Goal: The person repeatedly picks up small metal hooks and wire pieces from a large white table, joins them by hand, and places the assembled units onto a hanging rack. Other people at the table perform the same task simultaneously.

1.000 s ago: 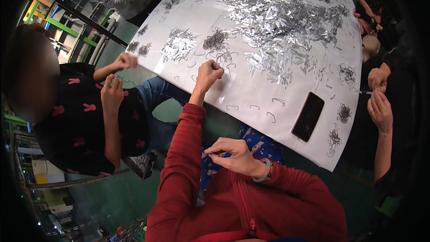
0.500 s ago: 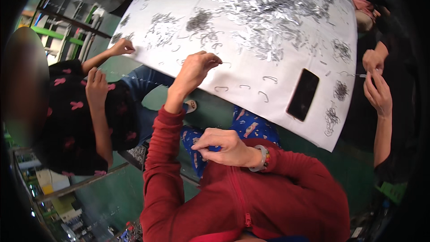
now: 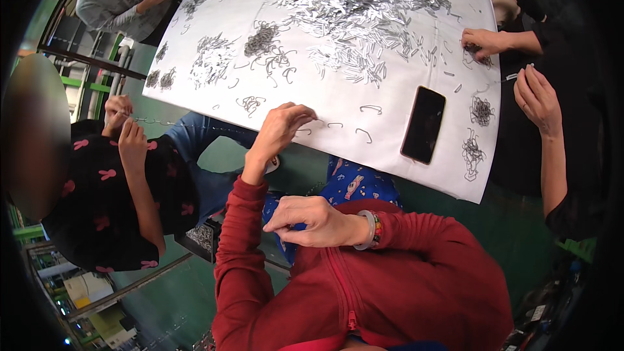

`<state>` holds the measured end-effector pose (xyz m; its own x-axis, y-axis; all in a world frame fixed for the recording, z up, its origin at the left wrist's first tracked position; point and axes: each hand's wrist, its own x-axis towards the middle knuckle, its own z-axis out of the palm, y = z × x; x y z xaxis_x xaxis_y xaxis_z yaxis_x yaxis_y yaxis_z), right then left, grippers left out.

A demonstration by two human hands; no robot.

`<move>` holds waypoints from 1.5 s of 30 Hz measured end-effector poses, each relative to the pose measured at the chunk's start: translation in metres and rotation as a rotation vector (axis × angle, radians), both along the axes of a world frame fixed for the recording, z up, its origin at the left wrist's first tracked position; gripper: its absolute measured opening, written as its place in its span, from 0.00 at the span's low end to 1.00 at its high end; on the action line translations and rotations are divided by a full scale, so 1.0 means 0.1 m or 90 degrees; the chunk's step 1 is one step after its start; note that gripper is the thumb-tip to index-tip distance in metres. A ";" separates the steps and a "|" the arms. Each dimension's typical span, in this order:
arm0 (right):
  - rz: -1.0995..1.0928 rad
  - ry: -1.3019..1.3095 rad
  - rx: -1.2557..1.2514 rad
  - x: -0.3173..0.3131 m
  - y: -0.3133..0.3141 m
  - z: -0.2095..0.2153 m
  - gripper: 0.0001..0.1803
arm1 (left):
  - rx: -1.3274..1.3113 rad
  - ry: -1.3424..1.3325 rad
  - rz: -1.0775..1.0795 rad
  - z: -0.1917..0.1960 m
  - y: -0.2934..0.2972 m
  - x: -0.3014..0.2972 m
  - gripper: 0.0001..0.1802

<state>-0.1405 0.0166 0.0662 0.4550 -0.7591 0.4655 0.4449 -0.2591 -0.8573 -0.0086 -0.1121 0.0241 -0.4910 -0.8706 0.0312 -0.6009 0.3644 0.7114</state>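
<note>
- Left hand (image 3: 281, 129) reaches up to the near edge of the white surface (image 3: 214, 84); its fingers are bent and bunched together over a small metal hook (image 3: 303, 131) lying at that edge. Whether they actually pinch it cannot be told.
- Right hand (image 3: 311, 220) held close to the chest, above the red jacket (image 3: 390, 286); fingers curled with tips pressed together, what they hold is too small to tell.
- More loose hooks (image 3: 364, 134) lie just right of the left hand, near a black phone (image 3: 423, 125).
- Large heap of metal pieces (image 3: 364, 0) covers the far part of the surface.
- Other people's hands work at the left and right edges.
</note>
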 end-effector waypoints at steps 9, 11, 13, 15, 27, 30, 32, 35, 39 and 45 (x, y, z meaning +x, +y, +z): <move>0.018 0.006 -0.018 -0.04 -0.05 -0.04 0.13 | -0.100 -0.011 -0.158 -0.42 -0.32 -0.73 0.09; 0.034 0.039 -0.005 -0.05 -0.07 -0.05 0.13 | -0.103 -0.018 -0.117 -0.38 -0.28 -0.74 0.11; 0.026 0.040 0.001 -0.05 -0.11 -0.07 0.13 | -0.112 0.028 0.027 -0.32 -0.29 -0.63 0.10; 0.030 0.038 0.001 -0.05 -0.14 -0.09 0.12 | -0.081 0.036 0.203 -0.26 -0.36 -0.37 0.11; -0.070 0.060 0.010 -0.06 -0.27 -0.16 0.09 | -0.187 -0.197 0.329 -0.79 -0.84 0.03 0.06; -0.059 0.059 0.067 -0.05 -0.33 -0.09 0.09 | -0.192 -0.194 0.309 -0.69 -0.80 0.05 0.06; -0.118 0.063 0.001 -0.02 -0.38 -0.04 0.10 | -0.219 -0.142 0.270 -0.61 -0.76 0.10 0.06; -0.083 0.113 0.135 -0.03 -0.40 -0.01 0.10 | -0.207 -0.096 0.276 -0.48 -0.64 0.21 0.08; -0.102 0.168 0.039 0.02 -0.53 0.01 0.10 | -0.240 0.097 0.367 -0.08 -0.32 0.38 0.10; -0.048 0.178 0.160 0.07 -0.69 0.22 0.08 | -0.245 0.325 0.433 0.81 0.47 0.43 0.09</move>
